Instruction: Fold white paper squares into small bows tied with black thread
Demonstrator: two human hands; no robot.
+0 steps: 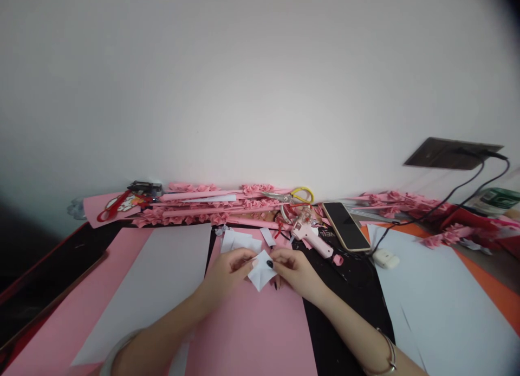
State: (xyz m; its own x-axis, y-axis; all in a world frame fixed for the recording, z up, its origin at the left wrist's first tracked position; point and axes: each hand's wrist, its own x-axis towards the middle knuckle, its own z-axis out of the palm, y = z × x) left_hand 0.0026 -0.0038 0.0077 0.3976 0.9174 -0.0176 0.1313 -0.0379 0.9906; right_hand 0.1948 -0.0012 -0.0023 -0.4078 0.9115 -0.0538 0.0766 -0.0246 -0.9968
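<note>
A small white square of paper (260,278) with crease lines is held up over the pink sheet (255,327), turned so a corner points down. My left hand (229,270) pinches its left corner between thumb and fingers. On the opposite corner, my right hand (294,270) grips it the same way, its dark-painted thumbnail lying on the paper. Just behind my left hand are more small white paper pieces (239,240) on the pink sheet. A pink glue gun (312,238) lies behind my right hand.
Pink paper flower stems (219,211) lie along the wall, with yellow-handled scissors (300,194) and red-handled scissors (114,205). A phone (346,227) and a white earbud case (385,258) are to the right. Cables (442,200) hang from the wall socket. Large white sheets (439,295) flank both sides.
</note>
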